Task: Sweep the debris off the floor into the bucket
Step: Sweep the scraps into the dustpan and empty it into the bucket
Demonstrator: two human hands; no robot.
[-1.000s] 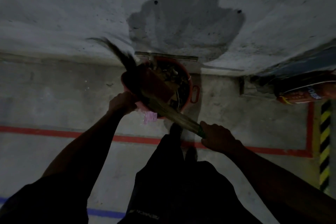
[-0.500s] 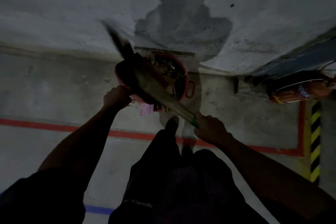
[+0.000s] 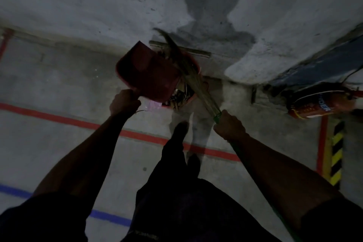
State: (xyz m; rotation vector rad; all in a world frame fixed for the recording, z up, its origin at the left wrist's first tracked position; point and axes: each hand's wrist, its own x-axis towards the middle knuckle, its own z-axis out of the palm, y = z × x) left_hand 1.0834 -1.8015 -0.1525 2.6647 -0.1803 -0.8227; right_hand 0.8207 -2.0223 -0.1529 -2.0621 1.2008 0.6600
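The left hand (image 3: 124,102) reaches forward with its arm nearly straight, fingers curled tight round the handle of a dark red dustpan (image 3: 151,72). The dustpan is tipped over the red bucket (image 3: 191,97), which stands on the concrete floor (image 3: 59,84) at the foot of the wall, beyond the red floor line (image 3: 137,134). The right hand (image 3: 228,124) is fisted round the green grip of a grass broom (image 3: 193,82). The broom's long axis runs diagonally from that hand, up and to the left, across the bucket's mouth, its blurred bristle tips pointing toward the wall. Debris (image 3: 180,97) shows inside the bucket below the dustpan. A red fire extinguisher (image 3: 318,104) lies near the floor's right edge.
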